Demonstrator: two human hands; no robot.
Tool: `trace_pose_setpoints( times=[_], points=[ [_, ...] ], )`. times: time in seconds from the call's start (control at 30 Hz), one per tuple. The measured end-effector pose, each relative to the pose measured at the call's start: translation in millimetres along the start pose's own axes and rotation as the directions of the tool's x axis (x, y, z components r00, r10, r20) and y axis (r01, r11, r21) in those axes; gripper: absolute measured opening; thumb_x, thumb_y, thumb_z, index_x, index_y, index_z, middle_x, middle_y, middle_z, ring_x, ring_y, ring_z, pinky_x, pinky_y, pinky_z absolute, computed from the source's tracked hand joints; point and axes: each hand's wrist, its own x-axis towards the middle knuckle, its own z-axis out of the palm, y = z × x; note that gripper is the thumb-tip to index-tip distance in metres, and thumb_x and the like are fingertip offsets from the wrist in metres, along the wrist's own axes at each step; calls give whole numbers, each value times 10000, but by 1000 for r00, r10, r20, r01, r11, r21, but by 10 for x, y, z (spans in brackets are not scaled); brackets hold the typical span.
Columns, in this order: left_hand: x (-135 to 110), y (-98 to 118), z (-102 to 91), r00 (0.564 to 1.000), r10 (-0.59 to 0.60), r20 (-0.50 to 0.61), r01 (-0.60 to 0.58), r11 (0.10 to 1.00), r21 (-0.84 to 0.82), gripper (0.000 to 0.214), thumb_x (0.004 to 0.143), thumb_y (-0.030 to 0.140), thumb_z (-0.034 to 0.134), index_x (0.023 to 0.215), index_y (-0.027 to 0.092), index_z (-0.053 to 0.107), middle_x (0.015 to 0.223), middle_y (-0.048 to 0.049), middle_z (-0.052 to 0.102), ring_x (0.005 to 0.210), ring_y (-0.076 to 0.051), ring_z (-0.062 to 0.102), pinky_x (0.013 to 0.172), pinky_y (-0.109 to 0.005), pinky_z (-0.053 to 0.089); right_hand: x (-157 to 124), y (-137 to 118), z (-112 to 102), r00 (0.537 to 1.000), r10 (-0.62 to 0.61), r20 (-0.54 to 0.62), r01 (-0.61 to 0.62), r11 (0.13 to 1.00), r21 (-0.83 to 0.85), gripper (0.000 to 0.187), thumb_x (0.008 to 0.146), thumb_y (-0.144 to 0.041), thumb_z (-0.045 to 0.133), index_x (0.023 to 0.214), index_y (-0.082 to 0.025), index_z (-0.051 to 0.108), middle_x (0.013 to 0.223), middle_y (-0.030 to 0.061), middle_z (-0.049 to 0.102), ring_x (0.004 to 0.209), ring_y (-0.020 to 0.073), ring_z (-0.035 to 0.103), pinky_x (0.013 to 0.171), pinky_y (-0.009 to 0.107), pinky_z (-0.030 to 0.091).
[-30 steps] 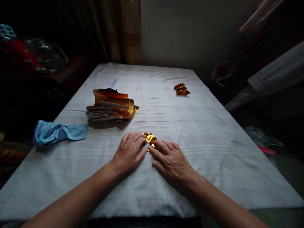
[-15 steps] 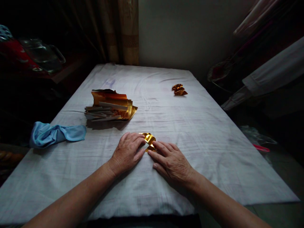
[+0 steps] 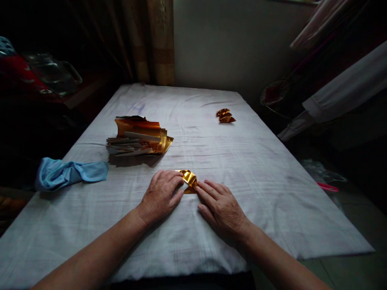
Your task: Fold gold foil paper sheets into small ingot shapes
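A small piece of folded gold foil paper (image 3: 190, 178) lies on the cloth-covered table in front of me. My left hand (image 3: 163, 191) covers its left part, the fingers resting on the far side and the thumb on the near side, holding it down. At the paper's right edge is my right hand (image 3: 220, 205), with its fingers stretched out flat and the fingertips at or just beside the foil. How the paper is folded under my left fingers is hidden.
Beyond my left hand lies a thick stack of gold foil sheets (image 3: 137, 137). A blue cloth (image 3: 71, 173) rests near the table's left edge. Several folded foil pieces (image 3: 225, 116) sit at the far right. A white cloth (image 3: 266, 217) covers the table; a glass jug (image 3: 53, 72) stands left.
My right hand has slid slightly right, off the top of the foil to its edge. The left hand stays on the paper. The whole view has shifted a little.
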Motion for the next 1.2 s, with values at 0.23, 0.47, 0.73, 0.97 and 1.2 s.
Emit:
trace_pose_setpoints(
  times=[0.23,0.47,0.73,0.97,1.2],
  points=[
    [6,4,-13,1000,9,-8,-9,1000,1,129,902,231,597,1030,216,607,1216,-67,666,1177,-243,573,1084,-461,358,65,-22,9,1000,-10,25,10,1000,-10,445,951,-306,535,1368,-149,556,1417,109,573,1299,297,508,1044,470,407],
    [-17,19,7,999,27,-39,-26,999,26,188,912,224,565,1095,222,603,1221,-79,675,1200,-263,573,1126,-520,327,67,-29,18,999,-25,-30,25,1000,-8,403,945,-298,545,1317,-155,601,1364,121,614,1235,296,544,1004,466,437],
    [31,-301,-131,988,100,114,-86,990,-115,308,944,192,465,1233,238,560,1317,-75,644,1267,-225,563,1142,-504,345,170,-68,-3,997,-42,-62,43,999,6,274,961,-268,532,1182,-188,674,1273,97,672,1156,268,582,956,438,460],
    [58,-503,-195,973,167,159,-157,985,-73,398,929,144,476,1287,272,596,1321,-55,656,1289,-228,541,1136,-510,333,213,-57,-12,996,-10,-89,12,1000,18,203,933,-278,593,1098,-205,688,1191,80,710,1091,255,614,904,415,473],
    [212,-480,-211,940,321,114,-328,944,47,249,996,315,514,1144,284,711,1134,-43,744,1069,-209,645,1027,-427,433,247,83,-3,996,-20,-90,20,1000,1,138,934,-299,609,1013,-217,689,1187,59,721,1079,249,636,902,406,471]
  ],
)
